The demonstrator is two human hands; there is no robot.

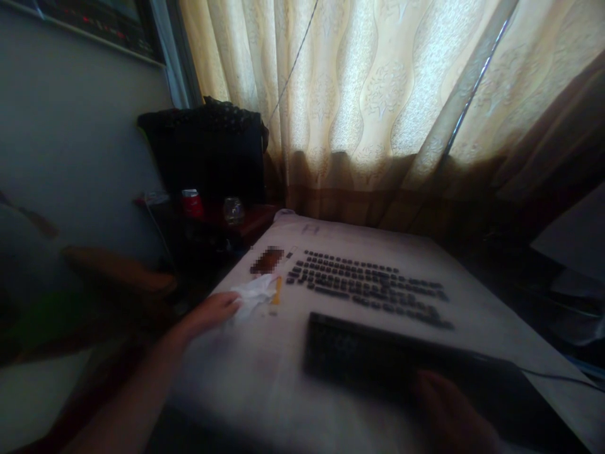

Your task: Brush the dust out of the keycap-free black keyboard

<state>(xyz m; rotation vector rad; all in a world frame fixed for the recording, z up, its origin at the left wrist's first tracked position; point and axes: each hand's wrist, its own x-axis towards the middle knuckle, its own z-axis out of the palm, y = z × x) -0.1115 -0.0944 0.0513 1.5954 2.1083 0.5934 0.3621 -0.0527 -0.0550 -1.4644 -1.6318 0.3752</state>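
Note:
On the left, my left hand [218,310] has its fingers closed on a crumpled white tissue [255,294], at the bed-like white surface. Just past the tissue shows a small yellow strip [277,291]. A dark keyboard [362,353] with its keycaps off lies across the lower right. My right hand [451,407], blurred, grips its near edge, thumb over the top; the other fingers are hidden. Beyond the keyboard, loose black keycaps [350,274] are laid out in rows. A small dark speck [273,313] lies near the tissue.
A pixelated brown item [268,260] lies left of the keycaps on the white cloth [378,234]. A cable [558,377] runs right from the keyboard. Behind left, a red can [191,203] and a glass [233,210] stand before a dark screen [212,157]. Curtains [368,94] hang behind.

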